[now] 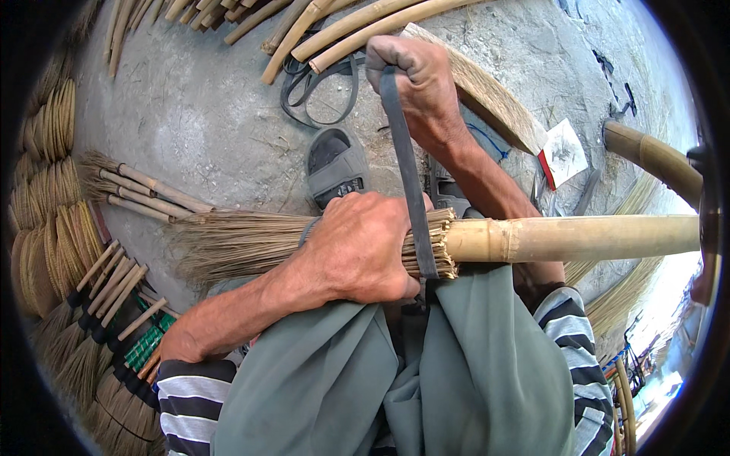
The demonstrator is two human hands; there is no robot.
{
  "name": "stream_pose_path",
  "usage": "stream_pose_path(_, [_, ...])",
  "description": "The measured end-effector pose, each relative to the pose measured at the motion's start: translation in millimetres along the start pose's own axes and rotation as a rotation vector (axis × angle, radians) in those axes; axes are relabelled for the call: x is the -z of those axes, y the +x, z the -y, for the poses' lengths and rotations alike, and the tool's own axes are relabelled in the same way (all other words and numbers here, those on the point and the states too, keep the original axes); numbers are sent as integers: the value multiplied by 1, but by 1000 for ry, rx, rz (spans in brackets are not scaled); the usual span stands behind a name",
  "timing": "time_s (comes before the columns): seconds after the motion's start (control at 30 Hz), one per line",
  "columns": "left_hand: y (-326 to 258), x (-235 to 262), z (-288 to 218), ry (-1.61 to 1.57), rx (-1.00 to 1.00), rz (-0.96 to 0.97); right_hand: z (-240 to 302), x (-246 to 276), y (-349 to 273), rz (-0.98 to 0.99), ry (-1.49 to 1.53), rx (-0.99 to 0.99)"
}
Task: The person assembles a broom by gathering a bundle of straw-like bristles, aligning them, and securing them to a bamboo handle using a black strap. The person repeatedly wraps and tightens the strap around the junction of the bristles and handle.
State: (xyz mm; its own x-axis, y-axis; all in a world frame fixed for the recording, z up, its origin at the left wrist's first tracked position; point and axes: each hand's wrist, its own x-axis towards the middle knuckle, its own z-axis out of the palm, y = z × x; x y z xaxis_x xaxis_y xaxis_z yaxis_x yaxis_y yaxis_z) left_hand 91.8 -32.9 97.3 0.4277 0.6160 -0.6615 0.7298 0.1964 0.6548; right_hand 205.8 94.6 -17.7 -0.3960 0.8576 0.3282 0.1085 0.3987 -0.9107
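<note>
Across my lap lies a broom in the making: a bundle of thin brown bristles set around the end of a thick bamboo handle that points right. My left hand is closed over the bundle near its cut ends. A flat black rubber strap runs around those ends, just right of that hand. Its upper part is pulled taut, up and away from me, by my right hand, closed in a fist on the strap. The underside of the bundle is hidden.
Bamboo poles lie at the far side, with a loose coil of black strap beside them. A wooden block and a red-and-white packet are at the far right. Finished brooms stack up on the left.
</note>
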Motion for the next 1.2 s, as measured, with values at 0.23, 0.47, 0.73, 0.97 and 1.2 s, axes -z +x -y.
stream_pose_path(0.23, [-7,-4,1,-52,-55,-143,-31,2,-25,24,112,-257])
stream_pose_path(0.47, [-6,-4,9,-82,5,-302,-89,-9,-100,196,185,-595])
stream_pose_path(0.73, [61,37,62,-80,269,-405,-45,13,-150,350,30,-750])
stream_pose_path(0.97, [118,26,77,76,308,-469,-26,28,-126,219,135,-850])
stream_pose_path(1.2, [129,-8,69,189,361,-661,-40,15,-119,165,19,-876])
